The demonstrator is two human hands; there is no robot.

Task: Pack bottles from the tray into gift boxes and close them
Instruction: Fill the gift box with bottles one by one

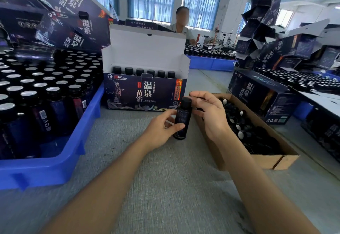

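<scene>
A dark bottle (182,119) with a black cap stands upright on the grey table in front of me. My left hand (161,130) grips its body from the left, thumb across the front. My right hand (209,113) is at its cap and upper part, fingers curled beside it. Behind the bottle stands an open dark gift box (145,94) with its white lid flap up and a row of several capped bottles inside. The blue tray (55,162) at the left is full of foil-topped bottles.
A cardboard box (265,158) of loose black caps sits right of my hands. Closed gift boxes are stacked at the back left (64,17) and right (261,94). A person stands across the table. More bottle trays (211,63) lie beyond.
</scene>
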